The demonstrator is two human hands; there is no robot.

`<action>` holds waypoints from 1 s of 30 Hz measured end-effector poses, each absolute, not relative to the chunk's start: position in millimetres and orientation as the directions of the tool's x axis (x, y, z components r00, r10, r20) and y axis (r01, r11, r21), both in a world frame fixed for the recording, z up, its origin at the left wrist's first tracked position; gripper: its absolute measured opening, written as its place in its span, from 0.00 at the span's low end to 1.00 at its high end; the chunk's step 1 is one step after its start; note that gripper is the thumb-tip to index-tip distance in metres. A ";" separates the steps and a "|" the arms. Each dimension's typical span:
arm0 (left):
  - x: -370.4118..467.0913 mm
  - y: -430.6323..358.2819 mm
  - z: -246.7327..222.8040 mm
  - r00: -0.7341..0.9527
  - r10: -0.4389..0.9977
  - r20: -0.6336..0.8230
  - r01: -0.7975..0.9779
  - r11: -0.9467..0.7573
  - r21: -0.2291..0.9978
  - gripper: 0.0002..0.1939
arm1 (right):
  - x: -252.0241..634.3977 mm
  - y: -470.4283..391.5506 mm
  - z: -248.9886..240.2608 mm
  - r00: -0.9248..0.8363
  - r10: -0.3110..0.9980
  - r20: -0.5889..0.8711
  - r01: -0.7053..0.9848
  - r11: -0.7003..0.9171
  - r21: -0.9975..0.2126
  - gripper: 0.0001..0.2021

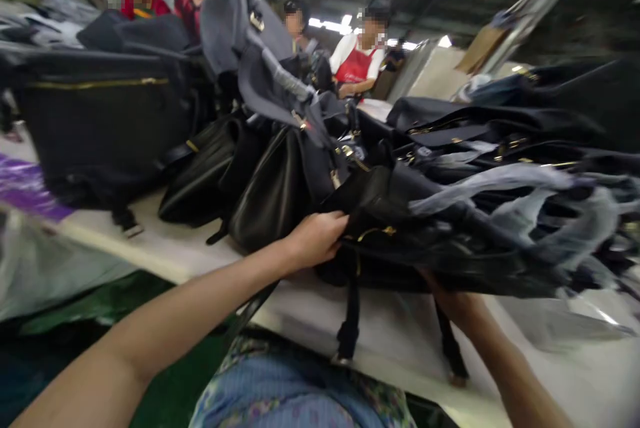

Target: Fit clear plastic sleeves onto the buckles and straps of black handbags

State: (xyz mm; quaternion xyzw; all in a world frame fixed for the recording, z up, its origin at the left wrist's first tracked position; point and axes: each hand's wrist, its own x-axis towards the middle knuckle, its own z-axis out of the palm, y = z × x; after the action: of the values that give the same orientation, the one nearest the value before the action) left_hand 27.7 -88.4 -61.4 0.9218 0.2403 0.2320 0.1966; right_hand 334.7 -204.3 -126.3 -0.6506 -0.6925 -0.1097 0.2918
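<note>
My left hand is closed on the near left corner of a black bag with a gold zipper, its fingers curled round the edge. Under the right part of that bag is my right hand; its fingers are hidden beneath the black material. Straps with metal buckles hang from the bag over the table's front edge. Just left of my left hand stands a black leather-like bag, with another dark bag beside it. Crumpled translucent wrapping lies over the bag on the right.
A big black bag with a gold zipper stands on the white table at the left, near purple plastic. Grey bags are heaped in the middle, more black bags at the right. Several people are behind, one in a red apron.
</note>
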 end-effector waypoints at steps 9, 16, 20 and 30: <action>12.9 -69.3 -58.8 0.849 0.430 0.307 0.109 -0.712 0.694 0.10 | 337.4 -213.0 -144.3 0.030 0.892 0.450 0.969 0.084 -0.231 0.19; -19.5 -89.9 -2.3 0.843 0.536 -0.035 0.316 -0.442 0.839 0.15 | 354.5 -231.1 -84.9 0.162 0.951 0.265 0.902 -0.034 -0.431 0.27; -38.8 -124.8 35.5 0.821 0.567 0.066 0.313 -0.543 0.779 0.20 | 340.9 -248.4 -37.3 0.306 0.939 0.157 0.791 -0.159 -0.591 0.26; 25.6 -170.0 -8.2 0.497 0.803 0.328 0.504 -0.575 0.644 0.12 | 308.4 -259.4 -45.6 0.257 0.825 0.504 0.788 0.123 -0.603 0.16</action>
State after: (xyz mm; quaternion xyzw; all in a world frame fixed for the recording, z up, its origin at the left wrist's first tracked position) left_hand 25.6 -170.0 -8.2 0.8311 0.3931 0.3112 0.2405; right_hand 308.4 -259.4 -45.6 -0.6619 -0.6090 0.0210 0.4364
